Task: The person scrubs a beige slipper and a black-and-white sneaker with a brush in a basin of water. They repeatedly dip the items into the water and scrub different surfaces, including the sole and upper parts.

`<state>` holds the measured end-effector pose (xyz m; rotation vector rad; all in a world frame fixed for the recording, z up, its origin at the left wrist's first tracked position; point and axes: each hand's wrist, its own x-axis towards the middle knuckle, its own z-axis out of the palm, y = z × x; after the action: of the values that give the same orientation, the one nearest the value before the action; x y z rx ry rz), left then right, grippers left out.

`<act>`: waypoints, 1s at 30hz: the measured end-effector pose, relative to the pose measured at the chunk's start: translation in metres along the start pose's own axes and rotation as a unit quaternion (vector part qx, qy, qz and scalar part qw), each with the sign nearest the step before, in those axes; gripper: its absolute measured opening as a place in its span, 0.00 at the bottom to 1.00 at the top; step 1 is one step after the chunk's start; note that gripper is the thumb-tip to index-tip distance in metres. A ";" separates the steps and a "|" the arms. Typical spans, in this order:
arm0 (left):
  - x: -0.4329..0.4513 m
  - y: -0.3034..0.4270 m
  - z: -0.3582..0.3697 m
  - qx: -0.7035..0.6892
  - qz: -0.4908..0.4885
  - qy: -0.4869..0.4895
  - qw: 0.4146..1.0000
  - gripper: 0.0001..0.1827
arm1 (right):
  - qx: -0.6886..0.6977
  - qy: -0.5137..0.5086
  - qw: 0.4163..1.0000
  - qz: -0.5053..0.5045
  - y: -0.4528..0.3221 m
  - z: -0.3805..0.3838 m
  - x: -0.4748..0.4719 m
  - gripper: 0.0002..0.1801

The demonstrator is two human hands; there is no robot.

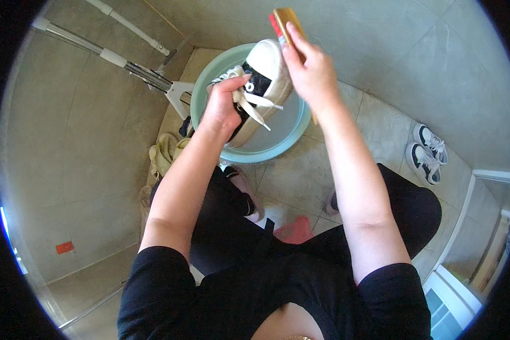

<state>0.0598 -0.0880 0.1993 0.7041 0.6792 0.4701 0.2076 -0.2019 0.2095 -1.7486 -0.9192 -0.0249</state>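
Note:
My left hand (225,102) grips a black and white sneaker (265,61) around its laced middle, thumb on the upper. Its toe points up and away, and two white lace ends hang loose across its side. In my right hand (316,70) is a scrubbing brush (290,19) with a wooden back and red bristles. The brush stands beside the toe, its bristle side facing left; whether it touches the shoe I cannot tell. Below the sneaker is a light blue-green plastic basin (276,154) holding cloudy water.
Another pair of white and black sneakers (427,155) rests on the tiled floor by the right wall. Yellowish clogs (165,153) lie left of the basin. A mop with a metal pole (85,44) leans at upper left. Something pink (295,231) shows between my legs.

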 end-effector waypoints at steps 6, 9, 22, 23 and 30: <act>0.009 0.005 0.007 -0.060 -0.040 0.097 0.993 0.09 | -0.058 0.024 0.996 -0.070 0.001 0.033 -0.090 0.24; 0.007 0.012 0.001 -0.054 -0.030 0.086 0.994 0.12 | -0.039 0.047 0.998 -0.006 0.003 0.024 -0.017 0.24; 0.009 0.007 0.003 -0.070 -0.048 0.056 0.995 0.14 | 0.032 0.051 0.998 -0.011 -0.001 0.024 -0.041 0.25; 0.006 0.011 0.004 -0.058 -0.045 0.058 0.996 0.14 | -0.001 0.048 0.998 -0.034 0.004 0.028 -0.073 0.27; 0.010 -0.002 -0.013 0.007 -0.035 -0.071 0.997 0.18 | 0.055 -0.001 0.997 0.055 -0.009 -0.006 -0.004 0.20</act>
<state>0.0581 -0.0776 0.1860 0.7179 0.5716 0.3474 0.2016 -0.2083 0.2177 -1.6938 -0.8097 0.0986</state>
